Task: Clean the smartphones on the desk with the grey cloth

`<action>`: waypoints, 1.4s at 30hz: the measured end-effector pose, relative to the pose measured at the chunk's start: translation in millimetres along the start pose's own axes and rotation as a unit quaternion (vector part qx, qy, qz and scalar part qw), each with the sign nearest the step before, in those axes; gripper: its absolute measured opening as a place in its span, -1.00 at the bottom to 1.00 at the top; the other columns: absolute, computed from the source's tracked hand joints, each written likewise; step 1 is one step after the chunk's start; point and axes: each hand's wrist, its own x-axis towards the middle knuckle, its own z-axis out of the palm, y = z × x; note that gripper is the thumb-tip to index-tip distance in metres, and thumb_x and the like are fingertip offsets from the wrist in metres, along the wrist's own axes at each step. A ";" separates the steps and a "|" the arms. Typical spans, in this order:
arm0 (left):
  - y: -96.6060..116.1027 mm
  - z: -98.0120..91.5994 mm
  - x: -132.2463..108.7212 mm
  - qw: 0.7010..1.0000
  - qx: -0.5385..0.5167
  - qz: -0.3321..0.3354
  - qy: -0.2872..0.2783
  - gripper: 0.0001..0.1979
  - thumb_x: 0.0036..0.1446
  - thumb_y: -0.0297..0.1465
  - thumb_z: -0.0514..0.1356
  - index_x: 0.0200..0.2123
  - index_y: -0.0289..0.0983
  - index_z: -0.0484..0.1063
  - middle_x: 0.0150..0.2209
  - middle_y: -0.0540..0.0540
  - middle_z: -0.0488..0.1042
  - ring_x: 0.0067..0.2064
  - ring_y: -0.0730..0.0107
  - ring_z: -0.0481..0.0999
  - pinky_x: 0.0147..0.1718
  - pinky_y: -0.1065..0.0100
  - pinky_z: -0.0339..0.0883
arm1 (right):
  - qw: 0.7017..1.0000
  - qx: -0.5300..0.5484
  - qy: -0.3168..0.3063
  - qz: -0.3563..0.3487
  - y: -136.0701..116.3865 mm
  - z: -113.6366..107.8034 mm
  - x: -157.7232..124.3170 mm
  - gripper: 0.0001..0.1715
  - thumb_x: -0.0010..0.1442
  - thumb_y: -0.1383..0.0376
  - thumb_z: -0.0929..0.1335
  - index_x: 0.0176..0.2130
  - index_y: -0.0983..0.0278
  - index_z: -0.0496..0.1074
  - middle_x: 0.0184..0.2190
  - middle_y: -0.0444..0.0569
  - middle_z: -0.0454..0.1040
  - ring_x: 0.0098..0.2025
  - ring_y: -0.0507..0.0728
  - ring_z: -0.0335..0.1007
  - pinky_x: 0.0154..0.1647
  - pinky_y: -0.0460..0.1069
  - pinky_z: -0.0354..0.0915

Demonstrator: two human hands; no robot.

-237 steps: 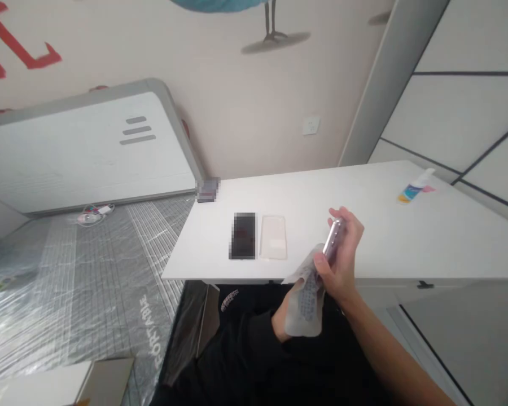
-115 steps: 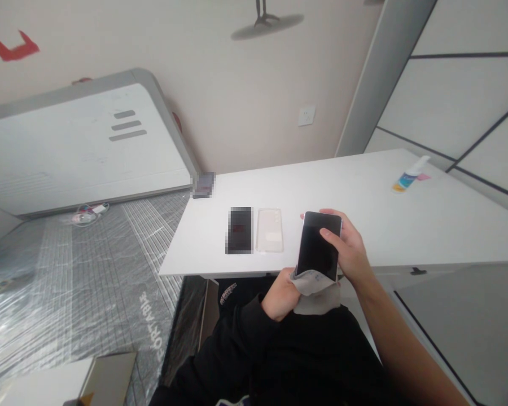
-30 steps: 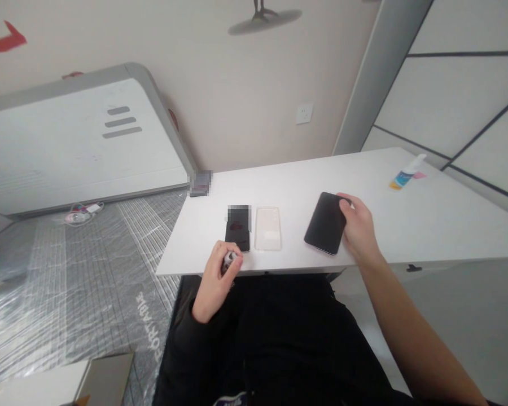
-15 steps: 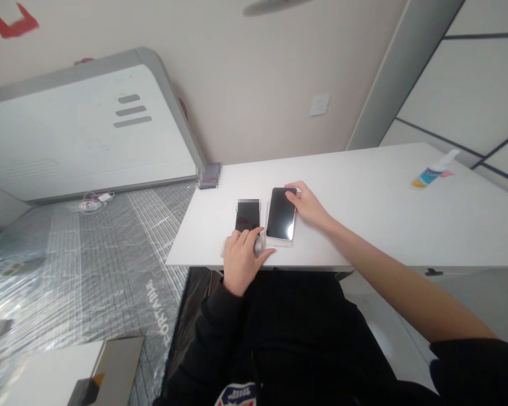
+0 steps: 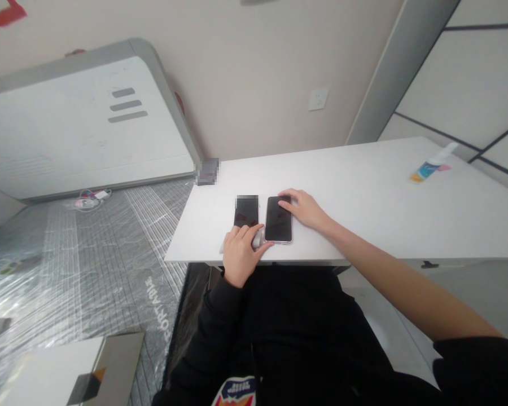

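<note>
White tabletop (image 5: 372, 192) bears a bottle (image 5: 429, 168); right fingers (image 5: 288, 193) grip a phone (image 5: 278, 223), left fingers (image 5: 251, 232), hold unclear, partly hide a black device (image 5: 246, 212).

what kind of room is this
Probably a bedroom, perhaps newly furnished: what looks like a mattress under clear plastic lies beside a grey-edged white headboard, and a white desk stands against the wall.

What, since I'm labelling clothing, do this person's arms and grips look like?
The left grip, an ungloved hand, meets a long black sleeve at the wrist. The right grip, also ungloved, has a bare forearm behind it; that side's dark sleeve ends near the elbow.
</note>
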 end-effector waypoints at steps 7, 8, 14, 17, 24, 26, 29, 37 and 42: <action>-0.7 -0.8 -0.8 1.000 -0.001 0.008 -0.006 -0.56 0.23 -0.09 0.33 0.08 -0.18 0.56 -0.22 -0.11 0.58 -0.13 0.10 0.44 -0.16 0.19 0.22 | 0.999 -0.050 0.002 -0.014 1.1 7.7 -6.5 -0.74 0.33 0.18 0.38 -0.01 0.19 0.50 0.01 0.12 0.57 0.07 0.35 0.45 0.17 0.26 0.32; -0.8 -0.9 -0.9 1.000 0.000 0.009 -0.007 -0.56 0.23 -0.09 0.33 0.08 -0.18 0.56 -0.23 -0.11 0.57 -0.13 0.10 0.44 -0.16 0.19 0.22 | 0.998 -0.056 0.001 -0.016 0.1 8.0 -7.3 -0.73 0.33 0.17 0.38 0.00 0.19 0.49 0.01 0.13 0.56 0.07 0.35 0.45 0.16 0.25 0.32; -1.3 -0.9 -1.0 1.000 -0.005 0.016 -0.011 -0.52 0.19 -0.06 0.33 0.08 -0.18 0.57 -0.22 -0.10 0.57 -0.15 0.10 0.43 -0.17 0.18 0.21 | 0.995 -0.099 -0.011 -0.020 -7.9 7.3 -10.5 -0.76 0.33 0.21 0.36 -0.03 0.23 0.48 -0.01 0.15 0.55 0.05 0.35 0.44 0.13 0.22 0.33; -1.6 -0.1 -1.0 1.000 -0.002 0.019 -0.014 -0.53 0.18 -0.05 0.34 0.07 -0.16 0.58 -0.22 -0.09 0.58 -0.15 0.11 0.43 -0.18 0.19 0.21 | 0.992 -0.124 -0.016 -0.020 -11.7 7.7 -11.8 -0.78 0.32 0.22 0.35 -0.06 0.24 0.48 -0.03 0.15 0.53 0.05 0.34 0.41 0.12 0.21 0.32; -3.9 2.4 -1.0 0.999 -0.008 0.031 -0.008 -0.52 0.16 -0.05 0.34 0.06 -0.16 0.58 -0.24 -0.08 0.58 -0.15 0.12 0.45 -0.19 0.17 0.22 | 0.988 -0.152 -0.016 -0.012 -16.2 11.8 -12.7 -0.76 0.31 0.23 0.34 -0.04 0.25 0.47 -0.01 0.15 0.50 0.07 0.35 0.37 0.12 0.20 0.29; -4.4 2.5 -1.0 0.999 -0.008 0.034 -0.004 -0.53 0.16 -0.05 0.34 0.05 -0.17 0.59 -0.25 -0.08 0.58 -0.15 0.11 0.44 -0.19 0.17 0.23 | 0.989 -0.143 -0.016 -0.009 -14.5 10.9 -10.8 -0.76 0.31 0.22 0.35 -0.05 0.24 0.48 -0.02 0.14 0.52 0.07 0.34 0.37 0.13 0.18 0.29; -5.0 2.3 -1.3 0.999 -0.006 0.037 0.002 -0.54 0.17 -0.05 0.33 0.05 -0.18 0.59 -0.26 -0.08 0.57 -0.17 0.11 0.44 -0.20 0.17 0.23 | 0.993 -0.117 -0.006 0.009 -9.0 5.1 -6.9 -0.72 0.37 0.16 0.30 -0.07 0.24 0.51 -0.02 0.12 0.56 0.07 0.31 0.40 0.16 0.17 0.28; -6.1 2.3 -2.3 0.999 -0.004 0.039 0.005 -0.53 0.17 -0.04 0.34 0.05 -0.16 0.58 -0.26 -0.08 0.56 -0.18 0.13 0.43 -0.20 0.18 0.23 | 0.997 0.049 0.008 0.064 2.0 -8.7 -5.0 -0.74 0.31 0.17 0.34 -0.24 0.23 0.58 -0.02 0.12 0.64 0.12 0.31 0.47 0.30 0.23 0.19; -6.4 2.5 -1.9 0.999 -0.002 0.035 0.006 -0.48 0.14 -0.04 0.36 0.09 -0.18 0.56 -0.27 -0.07 0.55 -0.19 0.13 0.42 -0.21 0.18 0.24 | 0.966 0.230 0.012 0.119 2.4 -9.3 -5.4 -0.62 0.28 -0.01 0.34 -0.15 0.22 0.52 -0.15 0.06 0.67 -0.10 0.23 0.60 0.01 0.17 0.45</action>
